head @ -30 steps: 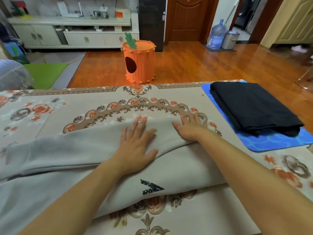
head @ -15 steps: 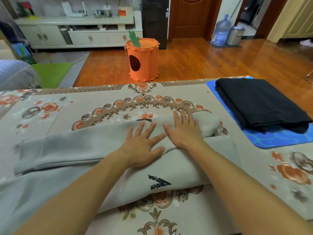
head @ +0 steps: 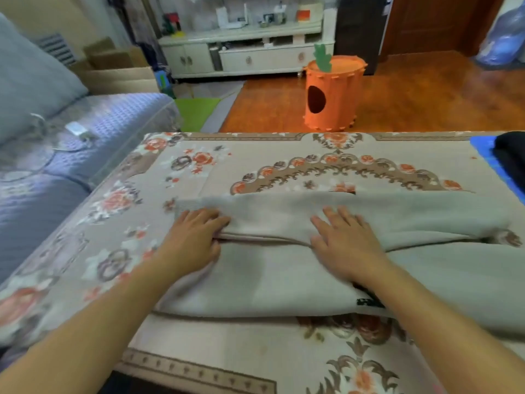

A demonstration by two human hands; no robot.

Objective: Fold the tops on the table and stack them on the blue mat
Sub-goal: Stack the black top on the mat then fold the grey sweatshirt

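Observation:
A grey top [head: 326, 277] lies across the flowered table cover [head: 199, 365], with one sleeve folded lengthwise over its body. My left hand [head: 193, 240] sits at the sleeve's left end near the cuff, fingers curled over the sleeve and thumb at its near edge. My right hand [head: 346, 243] presses flat on the sleeve's middle with straight fingers. At the far right edge, a corner of the blue mat [head: 483, 147] shows with a folded black top [head: 511, 157] on it, mostly cut off.
A blue-grey sofa [head: 71, 143] adjoins the table's left side. Beyond the far edge stand an orange carrot-shaped bin [head: 332, 92], a white cabinet [head: 244, 55], cardboard boxes [head: 119, 72] and a water bottle [head: 505, 38] on the wooden floor.
My left hand slid left along the sleeve to its cuff end and curled its fingers. The right hand stayed flat on the sleeve. The view swung left, so the mat is nearly out of frame.

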